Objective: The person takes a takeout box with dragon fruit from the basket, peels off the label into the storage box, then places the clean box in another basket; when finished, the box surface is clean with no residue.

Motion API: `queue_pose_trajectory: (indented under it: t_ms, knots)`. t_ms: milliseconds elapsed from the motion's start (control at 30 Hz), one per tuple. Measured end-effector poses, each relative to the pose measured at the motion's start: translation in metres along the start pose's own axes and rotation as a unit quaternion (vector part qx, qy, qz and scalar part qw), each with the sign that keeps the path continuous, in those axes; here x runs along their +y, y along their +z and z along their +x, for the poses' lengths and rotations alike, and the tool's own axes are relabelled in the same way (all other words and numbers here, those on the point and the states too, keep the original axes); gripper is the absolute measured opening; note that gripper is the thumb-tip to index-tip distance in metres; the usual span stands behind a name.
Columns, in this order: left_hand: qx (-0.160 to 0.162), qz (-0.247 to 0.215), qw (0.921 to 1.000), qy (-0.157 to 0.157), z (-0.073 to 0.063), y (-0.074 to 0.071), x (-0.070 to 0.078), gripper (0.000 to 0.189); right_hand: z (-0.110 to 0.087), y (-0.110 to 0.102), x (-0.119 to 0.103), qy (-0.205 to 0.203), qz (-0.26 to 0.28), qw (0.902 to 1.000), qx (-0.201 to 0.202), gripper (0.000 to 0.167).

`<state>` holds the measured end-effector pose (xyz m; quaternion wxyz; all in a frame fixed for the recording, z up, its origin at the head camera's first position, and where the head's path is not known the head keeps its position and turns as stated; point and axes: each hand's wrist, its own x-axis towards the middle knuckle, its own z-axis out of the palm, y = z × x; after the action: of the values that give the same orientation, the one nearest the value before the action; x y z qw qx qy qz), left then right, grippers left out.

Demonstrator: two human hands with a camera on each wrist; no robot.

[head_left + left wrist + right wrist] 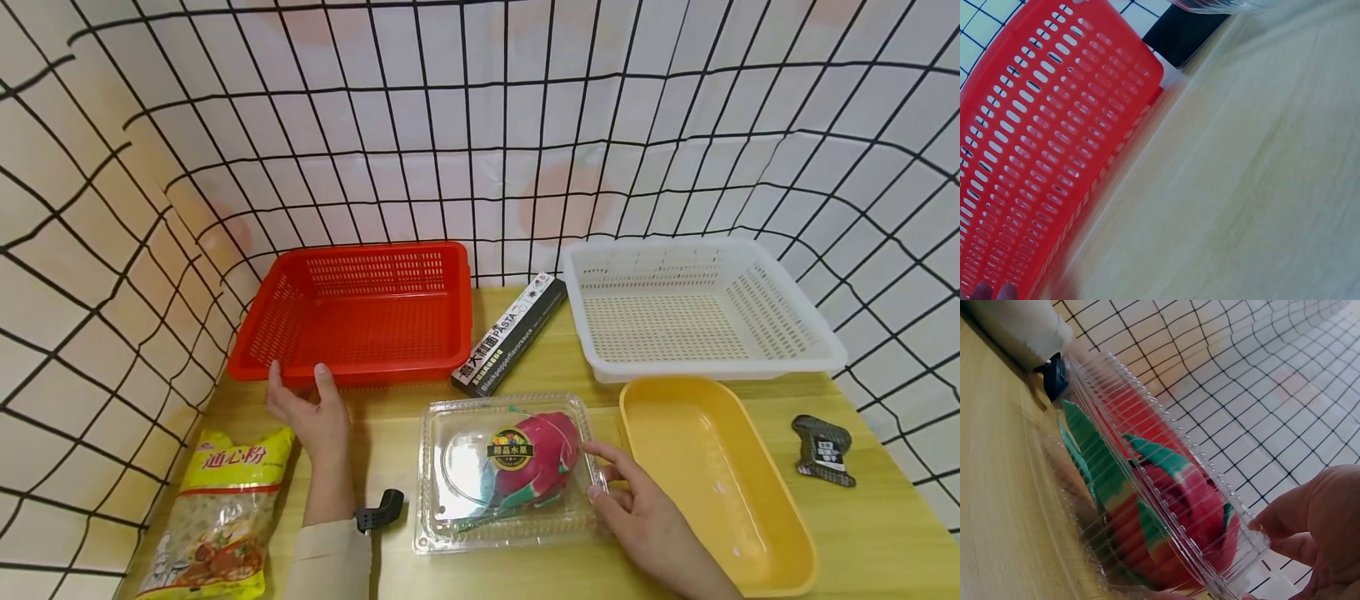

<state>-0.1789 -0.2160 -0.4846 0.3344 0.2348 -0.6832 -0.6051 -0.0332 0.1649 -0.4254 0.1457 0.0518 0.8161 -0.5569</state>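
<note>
A clear plastic clamshell box (442, 533) with a dark round label holds a pink and green dragon fruit (536, 458). It sits near the middle of the table. My right hand (637, 512) pinches the box's right edge between thumb and fingers; the right wrist view shows the fingertips at the clear corner, the dragon fruit (1191, 500) visible through the plastic. My left hand (318, 417) is by the front rim of the red basket (352, 367), fingers loosely spread, holding nothing. In the left wrist view, two fingertips (1007, 291) overlap the basket's slotted wall (1054, 131).
Behind the box, a black and white pasta box (510, 333) leans against the red basket. A white basket (705, 358) stands back right, a yellow tray (697, 467) before it. A small dark packet (821, 450) lies far right, a macaroni bag (225, 517) front left. Black wire mesh surrounds the table.
</note>
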Motion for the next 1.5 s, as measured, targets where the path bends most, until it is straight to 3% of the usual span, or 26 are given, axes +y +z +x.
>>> queue_pose_trajectory:
  t_ms: [167,400,667,833,933,1000,1133,1267,1400,1500]
  knots:
    - [0.001,0.002,1.0,0.0,-0.002,0.0,0.0,0.069,-0.003,0.001,0.0,0.012,-0.015,0.9998,0.009,0.047]
    - [0.001,-0.005,0.9999,-0.01,-0.003,0.0,0.003,0.069,-0.006,0.003,-0.001,-0.015,-0.039,0.9989,0.021,0.049]
    - [0.008,0.003,1.0,0.0,-0.004,0.0,0.001,0.068,-0.006,-0.001,-0.001,-0.01,-0.064,0.9977,0.018,0.049]
    - [-0.003,0.004,1.0,-0.003,-0.007,0.001,0.003,0.064,-0.006,-0.011,-0.005,0.005,-0.086,0.9962,0.017,0.052]
    - [-0.009,0.0,0.9999,-0.012,-0.009,0.0,0.003,0.061,-0.005,-0.019,-0.008,-0.012,-0.1,0.9948,0.017,0.053]
    - [-0.008,0.008,0.9998,-0.014,-0.011,-0.001,0.002,0.059,-0.004,-0.026,-0.01,-0.047,-0.111,0.9926,0.018,0.053]
    - [-0.012,0.035,0.9993,0.002,-0.019,0.0,-0.002,0.056,0.001,-0.041,-0.015,-0.107,-0.143,0.9835,0.028,0.05]
    - [-0.043,0.049,0.997,0.041,-0.036,0.003,-0.003,0.054,0.007,-0.055,-0.024,-0.159,-0.199,0.9663,0.035,0.046]
    - [-0.113,0.035,0.9911,0.062,-0.052,0.002,0.004,0.048,0.013,-0.066,-0.037,-0.222,-0.264,0.9382,0.026,0.043]
    - [-0.196,0.033,0.9771,0.075,-0.061,0.0,0.011,0.043,0.019,-0.07,-0.048,-0.256,-0.305,0.9171,0.008,0.042]
